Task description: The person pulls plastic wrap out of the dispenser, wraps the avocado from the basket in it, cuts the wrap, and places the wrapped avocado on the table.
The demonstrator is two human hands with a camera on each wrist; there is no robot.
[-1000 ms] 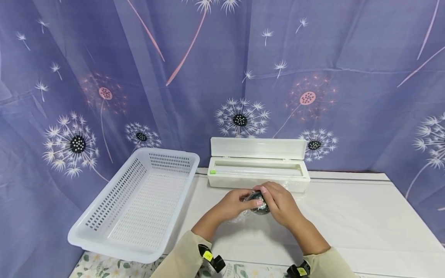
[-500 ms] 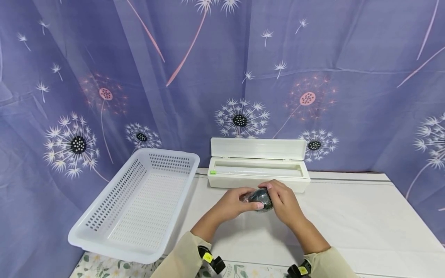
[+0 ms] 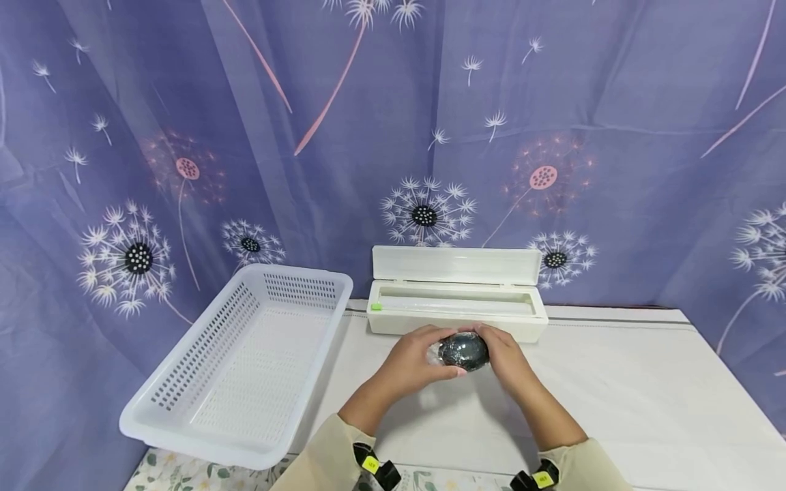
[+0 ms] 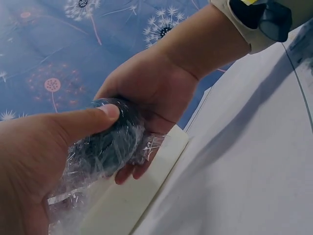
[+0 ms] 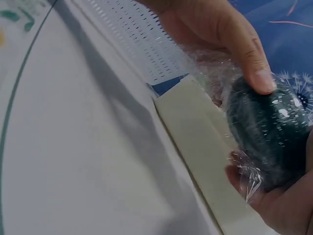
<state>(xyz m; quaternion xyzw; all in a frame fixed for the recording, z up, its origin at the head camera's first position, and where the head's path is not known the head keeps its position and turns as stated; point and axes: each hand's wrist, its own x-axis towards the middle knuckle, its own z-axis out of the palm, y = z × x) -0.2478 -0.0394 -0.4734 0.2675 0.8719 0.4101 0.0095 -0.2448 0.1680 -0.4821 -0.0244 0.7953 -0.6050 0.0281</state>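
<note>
Between both hands is a dark green, rounded object point(image 3: 464, 352) wrapped in clear cling film. My left hand point(image 3: 413, 360) grips it from the left, with the thumb pressing on its surface in the left wrist view. Loose, crumpled film point(image 4: 73, 196) bunches on the left hand's side. On the other side, my right hand point(image 3: 511, 361) holds the object, its fingers curving underneath in the right wrist view. Just behind the hands stands a white cling film dispenser box point(image 3: 454, 324), lid point(image 3: 454, 264) raised, with a film roll point(image 3: 454, 304) inside.
To the left sits a white perforated plastic basket point(image 3: 319, 368). A white cloth point(image 3: 645, 389) covers the table, with a floral cloth point(image 3: 184, 470) along the front edge. A purple dandelion-print curtain point(image 3: 344, 191) hangs behind.
The wrapped object has been turned in the hands and more of its dark surface shows. The right hand has shifted from over its top to its right side.
</note>
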